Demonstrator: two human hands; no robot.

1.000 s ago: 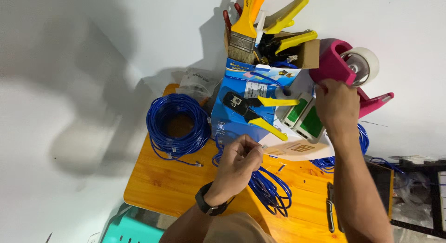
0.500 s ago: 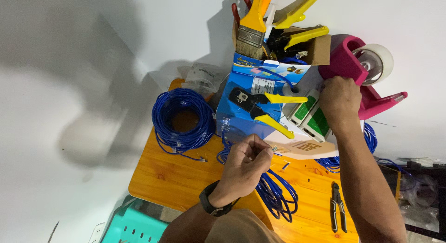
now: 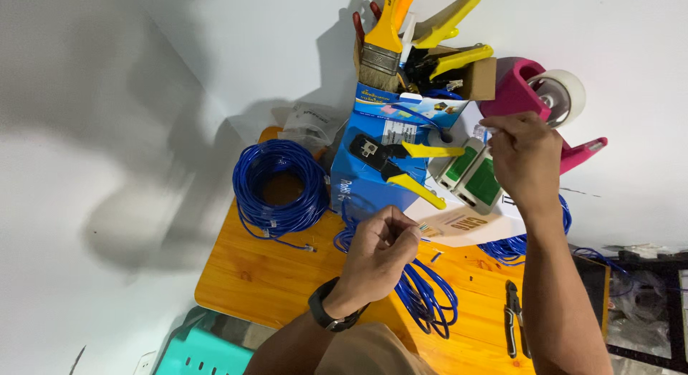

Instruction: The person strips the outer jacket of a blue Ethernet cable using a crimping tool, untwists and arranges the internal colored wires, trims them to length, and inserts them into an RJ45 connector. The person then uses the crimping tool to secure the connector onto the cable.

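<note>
Left hand [image 3: 380, 250] grip pinches blue cable end [image 3: 423, 230], frame centre; right hand [image 3: 523, 156] grip pinches small clear plug [image 3: 493, 131], upper right. Keep wires flat, aligned.

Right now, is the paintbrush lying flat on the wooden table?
No, the paintbrush stands in a cardboard box of tools beyond the wooden table.

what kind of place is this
Probably a home or hobby workbench for network cabling: a small orange wooden table holds a coil of blue cable, a black-and-yellow crimping tool and a green-and-white cable tester.
</note>
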